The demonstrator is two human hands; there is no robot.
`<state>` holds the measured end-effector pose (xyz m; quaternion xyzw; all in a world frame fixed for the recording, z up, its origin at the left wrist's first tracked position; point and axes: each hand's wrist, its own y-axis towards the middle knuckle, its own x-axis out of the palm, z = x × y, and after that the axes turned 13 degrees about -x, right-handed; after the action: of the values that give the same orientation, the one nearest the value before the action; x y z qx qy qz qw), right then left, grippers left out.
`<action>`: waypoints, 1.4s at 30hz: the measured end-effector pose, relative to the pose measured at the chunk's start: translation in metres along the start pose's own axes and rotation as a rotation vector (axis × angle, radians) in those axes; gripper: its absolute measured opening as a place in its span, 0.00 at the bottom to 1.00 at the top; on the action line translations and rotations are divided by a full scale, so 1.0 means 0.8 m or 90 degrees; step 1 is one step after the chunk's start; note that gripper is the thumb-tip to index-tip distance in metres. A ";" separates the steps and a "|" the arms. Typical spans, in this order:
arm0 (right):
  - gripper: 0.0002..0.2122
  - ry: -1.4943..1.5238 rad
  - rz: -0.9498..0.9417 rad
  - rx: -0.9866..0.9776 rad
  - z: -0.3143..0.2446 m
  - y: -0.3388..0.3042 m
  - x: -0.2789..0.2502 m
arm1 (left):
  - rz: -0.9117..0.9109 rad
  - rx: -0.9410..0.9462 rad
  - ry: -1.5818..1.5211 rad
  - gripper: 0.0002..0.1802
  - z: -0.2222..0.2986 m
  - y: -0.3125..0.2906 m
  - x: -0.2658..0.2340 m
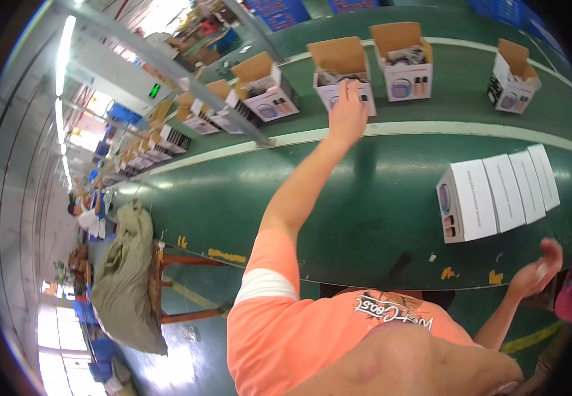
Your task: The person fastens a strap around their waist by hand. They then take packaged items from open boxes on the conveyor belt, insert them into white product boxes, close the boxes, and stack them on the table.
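My left hand (348, 117) is stretched far forward to an open white carton (323, 98) on the green conveyor belt. Its fingers bend over the carton's front wall, and the fingertips are partly hidden. Inside the carton lies something grey in clear wrapping, under a raised brown cardboard flap. My right hand (535, 272) hovers by the near right edge of the green worktable (372, 231), holding nothing, its fingers loosely apart. Closest to it stands a row of several closed white boxes (474, 201), side by side, with a speaker and microphones pictured on the end one.
More open cartons stand along the belt, including one just right (410, 82), one at the far right (514, 92) and one to the left (269, 102). A grey metal post (233, 119) rises at the belt's edge. Olive cloth (124, 284) hangs beside a wooden stool (190, 261).
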<state>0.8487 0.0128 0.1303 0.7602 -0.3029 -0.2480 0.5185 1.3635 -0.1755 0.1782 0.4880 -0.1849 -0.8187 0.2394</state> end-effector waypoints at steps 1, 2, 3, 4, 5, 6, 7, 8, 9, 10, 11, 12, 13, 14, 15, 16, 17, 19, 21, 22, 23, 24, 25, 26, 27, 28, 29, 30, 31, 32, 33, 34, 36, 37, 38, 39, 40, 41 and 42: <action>0.24 0.145 -0.074 -0.189 -0.058 0.015 0.009 | 0.018 -0.017 0.041 0.34 -0.027 0.026 0.008; 0.24 0.163 -0.091 -0.289 -0.098 0.014 0.022 | 0.021 -0.015 0.037 0.34 -0.033 0.043 0.012; 0.24 0.190 -0.107 -0.389 -0.130 0.008 0.041 | -0.043 -0.039 0.115 0.30 -0.043 0.055 0.004; 0.18 0.280 -0.131 -0.366 -0.163 0.000 0.058 | -0.111 -0.057 0.183 0.27 -0.047 0.062 0.003; 0.18 0.290 -0.129 -0.371 -0.183 -0.012 0.071 | -0.103 -0.064 0.187 0.27 -0.057 0.061 -0.003; 0.11 0.356 -0.284 -0.217 -0.202 -0.027 0.080 | -0.095 -0.053 0.180 0.22 -0.067 0.057 -0.009; 0.06 0.412 -0.441 -0.057 -0.220 -0.036 0.086 | -0.090 -0.044 0.173 0.19 -0.076 0.052 -0.011; 0.03 0.401 -0.469 -0.212 -0.234 -0.029 0.105 | -0.086 -0.048 0.172 0.19 -0.066 0.044 -0.015; 0.05 0.413 -0.483 -0.199 -0.240 -0.040 0.109 | -0.073 -0.031 0.132 0.17 -0.054 0.030 -0.020; 0.07 0.426 -0.495 -0.192 -0.246 -0.051 0.118 | -0.055 -0.016 0.092 0.16 -0.044 0.016 -0.036; 0.07 0.442 -0.497 -0.203 -0.254 -0.057 0.127 | -0.022 0.010 0.083 0.15 -0.043 -0.004 -0.060; 0.09 0.414 -0.481 -0.172 -0.259 -0.060 0.131 | -0.002 0.041 0.067 0.15 -0.032 -0.027 -0.072; 0.12 0.380 -0.464 -0.134 -0.265 -0.067 0.134 | -0.010 0.056 0.079 0.13 -0.014 -0.055 -0.086; 0.18 0.357 -0.446 -0.110 -0.269 -0.074 0.143 | -0.018 0.070 0.094 0.12 0.004 -0.085 -0.106; 0.25 0.332 -0.430 -0.088 -0.272 -0.079 0.156 | -0.036 0.075 0.084 0.10 0.014 -0.117 -0.124; 0.32 0.312 -0.431 -0.042 -0.278 -0.078 0.169 | -0.060 0.083 0.066 0.08 0.023 -0.147 -0.140; 0.39 0.290 -0.433 0.005 -0.283 -0.076 0.184 | -0.068 0.085 0.054 0.08 0.031 -0.176 -0.159; 0.47 0.229 -0.467 0.066 -0.291 -0.073 0.208 | -0.104 0.078 0.023 0.07 0.033 -0.234 -0.178; 0.48 0.317 -0.456 0.137 -0.289 -0.071 0.221 | -0.196 0.100 0.034 0.08 0.038 -0.276 -0.181; 0.47 0.393 -0.515 0.201 -0.282 -0.073 0.226 | -0.217 0.104 0.013 0.08 0.041 -0.287 -0.176; 0.46 0.422 -0.496 0.211 -0.273 -0.080 0.232 | -0.170 0.110 -0.050 0.09 0.042 -0.296 -0.174; 0.45 0.452 -0.476 0.219 -0.264 -0.086 0.233 | -0.122 0.112 -0.113 0.10 0.044 -0.303 -0.174; 0.45 0.444 -0.479 0.229 -0.258 -0.090 0.235 | -0.069 0.128 -0.192 0.12 0.045 -0.304 -0.181; 0.42 0.528 -0.469 0.245 -0.256 -0.092 0.235 | -0.077 0.123 -0.197 0.12 0.029 -0.312 -0.182; 0.39 0.612 -0.455 0.258 -0.253 -0.093 0.236 | 0.062 0.100 -0.202 0.15 0.007 -0.321 -0.178; 0.39 0.609 -0.458 0.264 -0.246 -0.101 0.239 | 0.201 0.073 -0.203 0.19 -0.008 -0.329 -0.174; 0.37 0.813 -0.365 0.450 -0.237 -0.108 0.235 | 0.200 0.069 -0.204 0.19 -0.004 -0.328 -0.172; 0.35 1.006 -0.248 0.635 -0.225 -0.115 0.233 | 0.122 -0.143 -0.447 0.22 0.004 -0.317 -0.164; 0.33 1.005 -0.220 0.635 -0.203 -0.134 0.234 | 0.037 -0.356 -0.679 0.26 0.014 -0.306 -0.156; 0.33 1.020 -0.229 0.632 -0.206 -0.132 0.236 | -0.129 -0.364 -0.774 0.35 -0.001 -0.301 -0.145; 0.32 0.851 -0.315 0.622 -0.214 -0.130 0.234 | -0.131 -0.303 -0.694 0.36 0.003 -0.305 -0.131; 0.32 0.685 -0.390 0.601 -0.223 -0.129 0.238 | -0.158 -0.313 -0.800 0.36 0.007 -0.305 -0.120; 0.32 0.626 -0.398 0.602 -0.239 -0.117 0.246 | -0.151 -0.296 -0.885 0.37 0.001 -0.303 -0.101; 0.33 0.631 -0.377 0.603 -0.242 -0.116 0.244 | -0.129 -0.296 -0.929 0.37 0.004 -0.306 -0.096; 0.32 0.619 -0.334 0.572 -0.244 -0.116 0.243 | -0.151 -0.330 -0.913 0.37 0.009 -0.303 -0.103; 0.31 0.642 -0.345 0.494 -0.246 -0.111 0.241 | -0.157 -0.346 -0.946 0.33 0.011 -0.302 -0.108; 0.30 0.662 -0.355 0.415 -0.249 -0.100 0.240 | -0.163 -0.361 -0.981 0.29 0.013 -0.303 -0.110; 0.28 0.669 -0.339 0.312 -0.252 -0.097 0.241 | -0.149 -0.360 -0.976 0.29 0.013 -0.305 -0.106; 0.26 0.673 -0.320 0.210 -0.253 -0.096 0.242 | -0.139 -0.327 -0.966 0.24 0.011 -0.308 -0.100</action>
<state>1.1383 0.0249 0.1146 0.8989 0.1503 0.0984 0.3995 1.3361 0.0725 0.1072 -0.2552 -0.0547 -0.9627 0.0719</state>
